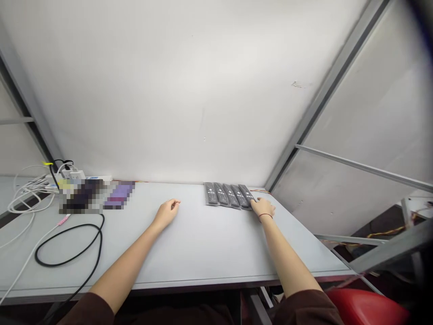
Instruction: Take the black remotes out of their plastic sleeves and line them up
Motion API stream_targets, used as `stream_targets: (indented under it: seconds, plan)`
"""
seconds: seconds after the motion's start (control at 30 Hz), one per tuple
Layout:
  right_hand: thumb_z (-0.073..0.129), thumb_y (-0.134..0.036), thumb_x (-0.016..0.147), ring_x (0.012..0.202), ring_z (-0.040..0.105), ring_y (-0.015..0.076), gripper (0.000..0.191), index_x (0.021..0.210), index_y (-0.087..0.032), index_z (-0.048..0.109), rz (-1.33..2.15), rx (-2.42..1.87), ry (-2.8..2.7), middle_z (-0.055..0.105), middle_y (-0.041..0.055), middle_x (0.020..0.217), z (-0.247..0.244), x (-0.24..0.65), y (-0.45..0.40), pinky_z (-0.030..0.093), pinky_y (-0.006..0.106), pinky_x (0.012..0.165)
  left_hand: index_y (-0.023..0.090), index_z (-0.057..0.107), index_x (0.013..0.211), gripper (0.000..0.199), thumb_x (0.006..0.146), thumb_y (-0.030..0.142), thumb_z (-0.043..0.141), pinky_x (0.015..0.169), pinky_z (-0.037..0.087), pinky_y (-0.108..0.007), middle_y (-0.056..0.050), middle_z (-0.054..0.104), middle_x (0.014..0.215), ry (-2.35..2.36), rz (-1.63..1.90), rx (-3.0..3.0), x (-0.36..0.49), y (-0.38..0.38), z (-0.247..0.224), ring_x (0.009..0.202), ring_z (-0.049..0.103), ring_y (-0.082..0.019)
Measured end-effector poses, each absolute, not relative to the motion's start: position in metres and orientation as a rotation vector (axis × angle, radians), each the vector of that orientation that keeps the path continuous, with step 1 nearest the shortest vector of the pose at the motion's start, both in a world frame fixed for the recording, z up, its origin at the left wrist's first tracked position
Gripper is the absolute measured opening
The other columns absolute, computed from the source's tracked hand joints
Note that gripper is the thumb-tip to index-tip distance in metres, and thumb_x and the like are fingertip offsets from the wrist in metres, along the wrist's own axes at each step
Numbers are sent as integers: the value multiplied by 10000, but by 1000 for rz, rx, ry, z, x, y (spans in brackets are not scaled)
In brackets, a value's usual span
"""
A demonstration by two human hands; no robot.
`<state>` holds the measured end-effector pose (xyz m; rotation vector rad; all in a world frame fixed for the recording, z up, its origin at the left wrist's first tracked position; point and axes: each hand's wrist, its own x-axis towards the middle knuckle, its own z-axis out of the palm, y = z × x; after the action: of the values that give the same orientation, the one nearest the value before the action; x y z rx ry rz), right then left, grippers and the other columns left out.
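Several black remote controls in clear plastic sleeves lie side by side in a slanted row on the light grey table, close to the back wall. My right hand is at the right end of the row, its thumb at the lower end of the rightmost remote; its other fingers are spread and rest on the table. Left of the row, my left hand rests on the table with its fingers curled together, and nothing shows in it.
White cables and a power strip crowd the back left corner, beside blurred-out items and a purple one. A black cable loops at left. Metal frame bars and a red seat are at right.
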<state>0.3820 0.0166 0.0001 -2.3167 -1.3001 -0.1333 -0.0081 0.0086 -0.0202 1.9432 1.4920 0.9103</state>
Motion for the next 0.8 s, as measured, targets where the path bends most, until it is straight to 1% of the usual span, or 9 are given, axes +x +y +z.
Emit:
stream_targets:
  seconds: [0.1,0.17,0.2,0.27,0.3,0.4,0.5,0.67,0.8]
  plan:
    - [472,-294,783,1042,508,351,431,1147,-88,580,-203,-2299,-1233,539,276,1151,14,347,16,395,466,780,186,643,871,299,863,277,358,811,423,-304,-66,671,886,1576,828,2188,-5,6,-21,863,592,-185]
    - [439,-241,799,1032,518,307,378,1099,-59,579,-223,-2084,-1459,578,246,1088,23,311,15,382,413,824,187,635,818,283,864,275,369,820,409,-315,-71,668,864,1612,777,2245,-2,7,-22,874,588,-197]
    - [442,-229,797,1009,536,263,330,1056,-93,593,-197,-2008,-1563,605,191,1057,26,291,13,383,358,832,188,629,823,277,867,278,371,823,405,-316,-74,668,877,1626,751,2277,-1,8,-22,883,587,-198]
    - [456,-244,803,888,579,182,220,925,-162,620,-119,-1902,-1736,650,86,938,27,246,8,393,259,772,193,616,875,276,878,298,361,813,404,-308,-76,666,918,1661,662,2350,1,11,-21,888,593,-195]
    - [434,-244,823,842,586,167,212,895,-165,617,-32,-1835,-1926,656,73,905,25,224,5,391,242,735,195,610,901,285,884,315,352,799,409,-304,-76,667,926,1680,602,2383,1,13,-21,877,599,-193]
    - [420,-257,847,731,596,162,234,786,-168,628,94,-1796,-2175,669,67,790,11,167,-3,376,237,649,191,604,923,314,891,358,340,745,421,-303,-80,674,886,1725,438,2431,1,19,-18,828,617,-201]
    - [428,-260,854,725,614,190,248,809,-157,649,115,-1850,-2210,683,114,802,-5,135,-4,375,257,635,194,606,923,308,887,364,351,728,420,-308,-87,677,864,1736,397,2431,0,24,-18,823,623,-214]
    - [394,-326,890,786,633,235,346,818,-141,677,96,-1936,-2191,684,159,841,-14,126,9,389,297,671,186,601,955,334,901,351,315,711,412,-325,-114,675,876,1758,419,2415,-3,27,-23,814,625,-232]
    - [385,-336,888,769,630,228,361,804,-152,685,112,-1939,-2184,685,150,822,-13,130,13,382,285,646,202,609,947,332,895,373,329,683,404,-298,-84,675,864,1733,453,2400,-6,26,-22,793,616,-214]
